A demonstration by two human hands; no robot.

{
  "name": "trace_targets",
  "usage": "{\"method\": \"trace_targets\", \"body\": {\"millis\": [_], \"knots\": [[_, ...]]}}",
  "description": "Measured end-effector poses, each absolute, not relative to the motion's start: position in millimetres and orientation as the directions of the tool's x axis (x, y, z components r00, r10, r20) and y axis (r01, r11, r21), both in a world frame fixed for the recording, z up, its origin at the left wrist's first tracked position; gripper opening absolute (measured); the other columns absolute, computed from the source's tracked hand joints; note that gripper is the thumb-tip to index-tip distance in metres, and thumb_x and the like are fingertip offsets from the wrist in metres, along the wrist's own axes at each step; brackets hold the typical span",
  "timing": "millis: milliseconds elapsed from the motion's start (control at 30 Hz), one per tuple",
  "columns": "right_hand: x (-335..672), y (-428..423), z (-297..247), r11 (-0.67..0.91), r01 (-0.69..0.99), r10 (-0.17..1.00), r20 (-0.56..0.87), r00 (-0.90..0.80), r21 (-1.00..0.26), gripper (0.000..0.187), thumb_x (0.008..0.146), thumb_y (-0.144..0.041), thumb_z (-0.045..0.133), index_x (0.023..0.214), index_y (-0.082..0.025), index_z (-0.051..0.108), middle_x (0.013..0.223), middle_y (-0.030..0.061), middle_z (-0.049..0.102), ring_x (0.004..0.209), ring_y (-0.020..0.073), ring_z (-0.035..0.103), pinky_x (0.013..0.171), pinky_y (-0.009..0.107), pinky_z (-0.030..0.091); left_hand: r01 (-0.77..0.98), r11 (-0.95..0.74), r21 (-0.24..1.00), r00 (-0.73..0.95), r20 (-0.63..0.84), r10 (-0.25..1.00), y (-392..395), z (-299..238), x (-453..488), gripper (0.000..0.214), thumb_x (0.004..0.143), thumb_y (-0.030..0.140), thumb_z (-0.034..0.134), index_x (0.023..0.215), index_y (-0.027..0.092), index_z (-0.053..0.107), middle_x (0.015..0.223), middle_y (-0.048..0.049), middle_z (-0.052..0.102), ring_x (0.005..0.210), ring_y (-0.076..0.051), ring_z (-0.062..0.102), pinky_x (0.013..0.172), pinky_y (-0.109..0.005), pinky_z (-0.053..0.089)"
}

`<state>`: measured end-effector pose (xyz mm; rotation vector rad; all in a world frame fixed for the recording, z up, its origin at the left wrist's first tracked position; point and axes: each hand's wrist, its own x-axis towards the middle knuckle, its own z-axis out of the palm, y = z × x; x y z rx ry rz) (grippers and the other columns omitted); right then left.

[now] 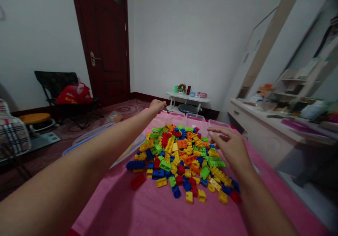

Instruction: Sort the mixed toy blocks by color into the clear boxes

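Building blocks (182, 155) lie in one wide, loose heap at the centre of the frame, glossy plastic in yellow, blue, red, green and orange, most of them with studs on top and some tipped over to show hollow undersides. They are too many and too jumbled for me to count, though at the near edge I can pick out one dark red block (137, 181) at the lower left of the heap, one blue cylinder (176, 192), one yellow ring (211, 187) and two yellow blocks side by side at the bottom. Everything rests on a pink cloth (158, 211). Along the far side of the heap I make out at least three clear bins (196, 117), and to the left one clear plastic piece with a blue edge, partly behind my forearm. My left hand (157, 106) is stretched out to the upper middle, above the far edge of the cloth, its fingers curled; I cannot tell whether they pinch anything. My right hand (232, 146), at the right side of the heap, is partly spread, thumb apart from the bent fingers, with no block in its grasp; its fingertips are just beside a clear bin, and I cannot tell if they touch it. Five small objects stand on one white table (179, 95) beyond.
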<state>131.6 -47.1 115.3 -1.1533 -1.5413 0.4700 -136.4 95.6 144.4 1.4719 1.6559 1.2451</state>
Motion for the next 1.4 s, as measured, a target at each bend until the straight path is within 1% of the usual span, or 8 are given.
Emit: {"method": "trace_targets", "body": {"millis": [133, 333, 467, 700, 833, 1000, 1200, 1400], "knots": [[132, -45, 112, 0.425, 0.423, 0.861, 0.502, 0.084, -0.8, 0.03, 0.068, -0.039, 0.065, 0.084, -0.015, 0.071, 0.083, 0.009, 0.07, 0.059, 0.0158, 0.061, 0.045, 0.024, 0.045, 0.592, -0.065, 0.803, -0.236, 0.25, 0.939, 123, 146, -159, 0.044, 0.082, 0.046, 0.046, 0.098, 0.011, 0.066, 0.081, -0.0109, 0.07, 0.077, -0.019, 0.062, 0.062, -0.024, 0.043], [132, -43, 107, 0.45, 0.456, 0.853, 0.52, 0.035, -0.768, 0.024, 0.07, -0.036, 0.062, 0.079, -0.016, 0.07, 0.086, 0.0084, 0.071, 0.057, 0.0146, 0.061, 0.05, 0.026, 0.049, 0.779, -0.141, 0.611, 0.049, 0.165, 0.985, 140, 104, -167, 0.044, 0.07, 0.053, 0.06, 0.09, 0.016, 0.07, 0.092, -0.0086, 0.071, 0.087, -0.022, 0.063, 0.073, -0.024, 0.045], [138, -36, 98, 0.469, 0.521, 0.827, 0.562, 0.026, -0.714, 0.022, 0.072, -0.035, 0.06, 0.081, -0.017, 0.071, 0.086, 0.0078, 0.07, 0.064, 0.0169, 0.062, 0.053, 0.027, 0.05, 0.842, -0.159, 0.515, 0.176, 0.016, 0.984, 147, 79, -168, 0.028, 0.056, 0.035, 0.074, 0.078, 0.017, 0.071, 0.078, -0.0039, 0.072, 0.078, -0.019, 0.065, 0.072, -0.023, 0.047], [144, -26, 84, 0.441, 0.616, 0.822, 0.569, 0.014, -0.653, 0.02, 0.074, -0.033, 0.057, 0.081, -0.019, 0.071, 0.088, 0.0061, 0.07, 0.069, 0.0177, 0.061, 0.061, 0.029, 0.049, 0.875, -0.158, 0.458, 0.239, -0.124, 0.963, 142, 78, -177, 0.028, 0.058, 0.015, 0.067, 0.085, 0.014, 0.072, 0.069, -0.0044, 0.072, 0.062, -0.016, 0.066, 0.063, -0.024, 0.05], [142, -24, 79, 0.42, 0.668, 0.84, 0.542, -0.03, -0.614, 0.02, 0.074, -0.03, 0.055, 0.08, -0.019, 0.071, 0.087, 0.0049, 0.07, 0.071, 0.0174, 0.061, 0.065, 0.029, 0.046, 0.91, -0.208, 0.358, 0.237, -0.038, 0.971, 127, 88, -178, 0.03, 0.057, 0.014, 0.068, 0.086, 0.02, 0.072, 0.086, -0.0042, 0.073, 0.084, -0.019, 0.066, 0.078, -0.026, 0.049], [138, -23, 74, 0.422, 0.72, 0.832, 0.551, -0.066, -0.551, 0.02, 0.075, -0.029, 0.054, 0.081, -0.02, 0.071, 0.089, 0.0043, 0.069, 0.074, 0.0168, 0.06, 0.069, 0.028, 0.045, 0.932, -0.274, 0.236, 0.232, 0.193, 0.953, 81, 104, -151, 0.05, 0.066, 0.022, 0.067, 0.116, 0.024, 0.062, 0.127, -0.0092, 0.057, 0.12, -0.026, 0.049, 0.099, -0.034, 0.038], [128, -26, 70, 0.445, 0.751, 0.826, 0.547, -0.134, -0.488, 0.019, 0.077, -0.026, 0.054, 0.083, -0.02, 0.071, 0.085, 0.0039, 0.068, 0.074, 0.0163, 0.06, 0.07, 0.027, 0.044, 0.962, -0.273, -0.029, 0.274, 0.067, 0.959, 3, 121, -109, 0.049, 0.061, 0.045, 0.073, 0.105, 0.024, 0.069, 0.107, -0.0126, 0.067, 0.1, -0.033, 0.06, 0.081, -0.038, 0.046], [121, -30, 66, 0.467, 0.751, 0.835, 0.512, -0.202, -0.466, 0.018, 0.077, -0.02, 0.054, 0.083, -0.019, 0.07, 0.09, 0.0047, 0.065, 0.078, 0.016, 0.06, 0.074, 0.028, 0.045, 0.953, -0.287, -0.092, 0.289, 0.008, 0.957, -8, 124, -101, 0.035, 0.064, 0.028, 0.07, 0.099, 0.026, 0.07, 0.104, -0.0081, 0.069, 0.095, -0.027, 0.063, 0.075, -0.032, 0.049]]}}
